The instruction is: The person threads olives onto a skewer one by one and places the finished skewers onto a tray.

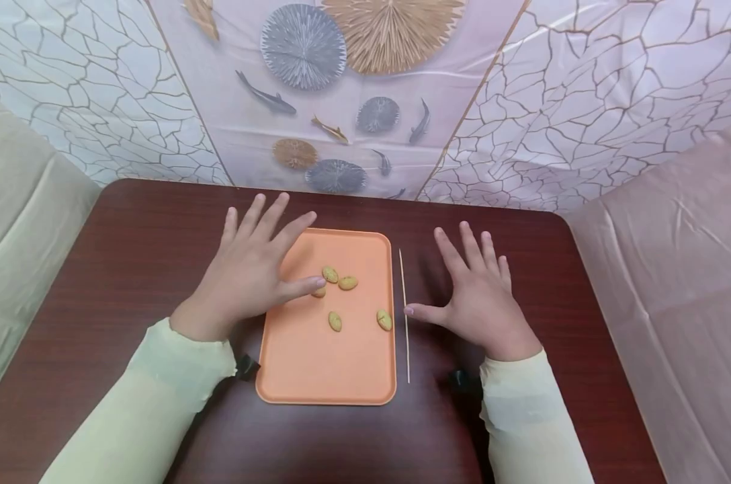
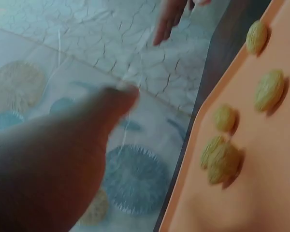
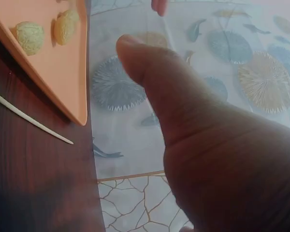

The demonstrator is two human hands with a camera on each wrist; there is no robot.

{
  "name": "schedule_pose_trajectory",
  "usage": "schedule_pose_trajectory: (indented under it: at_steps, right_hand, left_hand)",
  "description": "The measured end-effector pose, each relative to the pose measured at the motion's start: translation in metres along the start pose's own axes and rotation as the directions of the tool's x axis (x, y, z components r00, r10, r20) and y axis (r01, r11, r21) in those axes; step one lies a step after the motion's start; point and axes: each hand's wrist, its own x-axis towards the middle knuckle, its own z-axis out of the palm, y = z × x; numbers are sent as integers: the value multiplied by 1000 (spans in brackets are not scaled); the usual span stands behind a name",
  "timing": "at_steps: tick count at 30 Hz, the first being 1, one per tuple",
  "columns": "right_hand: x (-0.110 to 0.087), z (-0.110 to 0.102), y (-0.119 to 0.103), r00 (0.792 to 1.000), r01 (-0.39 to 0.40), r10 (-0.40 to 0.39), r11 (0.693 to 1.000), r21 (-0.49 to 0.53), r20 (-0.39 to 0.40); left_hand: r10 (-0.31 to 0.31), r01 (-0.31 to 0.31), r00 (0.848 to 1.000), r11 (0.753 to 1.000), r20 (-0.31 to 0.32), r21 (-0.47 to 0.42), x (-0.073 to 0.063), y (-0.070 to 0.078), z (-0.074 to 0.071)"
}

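Left hand (image 1: 247, 272) and right hand (image 1: 477, 296), fingers spread, flank a flat orange rectangular tray (image 1: 326, 376).
From its centre, the left hand at ten o'clock hides a corner, its thumb part of one of five yellow-green oval fruits (image 1: 334, 321), all well apart from the six-o'clock rim. At three, the right hand's thumb overlaps a thin pale wooden skewer (image 1: 408, 349); I can't tell whether they touch.
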Motion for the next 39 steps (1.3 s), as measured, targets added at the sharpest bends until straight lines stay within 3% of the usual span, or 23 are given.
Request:
schedule_pose_trajectory:
  at_steps: [7, 17, 27, 34, 39]
  right_hand:
    - [2, -2, -6, 997, 56, -59, 997, 53, 41]
    - [1, -1, -16, 993, 59, -66, 995, 79, 99]
    - [-2, 1, -28, 982, -31, 26, 999, 28, 186]
    - [-5, 14, -37, 936, -67, 54, 997, 25, 349]
    - [-10, 23, -43, 916, -59, 41, 998, 33, 399]
  left_hand:
    - [100, -101, 992, 995, 71, 15, -3, 20, 8]
    - [254, -253, 966, 967, 43, -41, 8, 45, 9]
    - [233, -242, 953, 970, 193, 22, 14, 84, 20]
    - [186, -210, 950, 975, 249, 71, 16, 110, 38]
    - [151, -185, 943, 978, 297, 92, 17, 118, 48]
